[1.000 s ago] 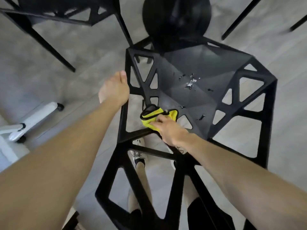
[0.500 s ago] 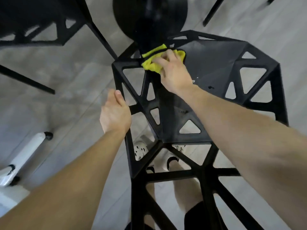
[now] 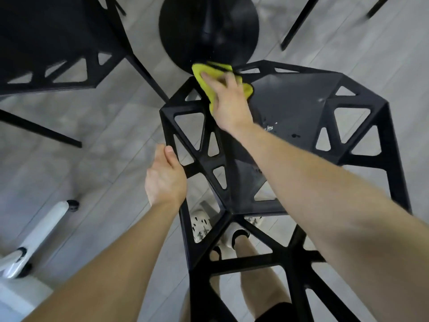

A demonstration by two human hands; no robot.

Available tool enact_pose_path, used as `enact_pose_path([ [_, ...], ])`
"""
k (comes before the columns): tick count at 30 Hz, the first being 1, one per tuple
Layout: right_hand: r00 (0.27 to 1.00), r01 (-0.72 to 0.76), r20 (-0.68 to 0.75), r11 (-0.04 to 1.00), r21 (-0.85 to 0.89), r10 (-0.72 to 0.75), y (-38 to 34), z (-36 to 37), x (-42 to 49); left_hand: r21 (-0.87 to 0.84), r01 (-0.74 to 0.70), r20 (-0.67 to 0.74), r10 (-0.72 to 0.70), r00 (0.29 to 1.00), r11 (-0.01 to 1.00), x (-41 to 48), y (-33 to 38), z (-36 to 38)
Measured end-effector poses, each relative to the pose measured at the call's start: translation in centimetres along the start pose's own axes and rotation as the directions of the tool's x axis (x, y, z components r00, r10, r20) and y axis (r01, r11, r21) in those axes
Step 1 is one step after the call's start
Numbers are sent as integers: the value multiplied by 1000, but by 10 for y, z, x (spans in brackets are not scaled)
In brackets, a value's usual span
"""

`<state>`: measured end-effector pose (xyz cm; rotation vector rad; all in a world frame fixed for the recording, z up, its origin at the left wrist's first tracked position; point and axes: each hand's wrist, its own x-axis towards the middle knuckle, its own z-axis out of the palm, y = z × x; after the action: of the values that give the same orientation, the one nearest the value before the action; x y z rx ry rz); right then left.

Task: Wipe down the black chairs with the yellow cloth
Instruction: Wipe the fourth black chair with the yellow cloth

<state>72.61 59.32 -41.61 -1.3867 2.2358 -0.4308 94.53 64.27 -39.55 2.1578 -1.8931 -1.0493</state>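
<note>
Right arm: bare, stretched forward from the lower right, wrist straight. Right hand: palm down, fingers spread and nearly straight, pressing flat on the yellow cloth. Left arm: bare, reaching up from the lower left; left hand back upward, gripping the rim of the black chair, thumb along its edge, fingers hidden beneath.

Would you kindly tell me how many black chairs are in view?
2: the centre chair, under the yellow cloth, and the upper-left chair. Black legs at top right may belong to a hidden third.
</note>
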Motion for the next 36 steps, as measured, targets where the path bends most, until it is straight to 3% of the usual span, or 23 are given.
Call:
enact_pose_path([
  [3,999,7,45,1000,-21,-6,-14,4,14,16,9,-1,-9,1000,1000,0,1,-1],
  [8,968,-31,249,994,110,3,19,11,-92,41,17,-3,-17,1000,999,-2,7,-3],
  [13,885,-14,465,999,34,-3,66,9,-168,102,35,-10,-34,999,994,0,9,-4],
  [15,805,33,593,999,12,-34,77,2,-185,136,40,-6,-40,999,990,0,8,-4],
  [18,609,188,791,980,-62,-66,84,-4,-215,180,55,-18,-52,998,982,-2,14,-6],
  [19,589,215,805,974,-69,-73,84,-3,-218,188,67,-33,-62,998,980,-2,16,-6],
  [23,648,265,750,962,-58,-133,76,4,-212,193,72,-86,-57,995,979,-6,20,-6],
  [25,587,340,793,939,-55,-166,83,-1,-212,193,94,-76,-80,994,977,-11,22,-10],
  [27,536,324,833,945,-52,-138,90,-10,-208,148,132,-51,-125,991,980,-20,24,-19],
  [28,569,276,813,960,-44,-126,88,-12,-201,103,157,-38,-153,987,982,-26,24,-24],
  [31,823,41,562,995,92,-85,60,-2,-168,11,263,44,-263,964,965,-53,10,-49],
  [32,852,13,517,992,126,-77,50,5,-163,35,279,114,-281,953,960,-63,2,-57],
  [34,792,105,597,992,74,-128,44,17,-171,155,223,281,-260,924,962,-81,-8,-63],
  [36,653,303,739,952,-52,-167,56,22,-195,219,166,323,-232,918,961,-93,-6,-61],
])
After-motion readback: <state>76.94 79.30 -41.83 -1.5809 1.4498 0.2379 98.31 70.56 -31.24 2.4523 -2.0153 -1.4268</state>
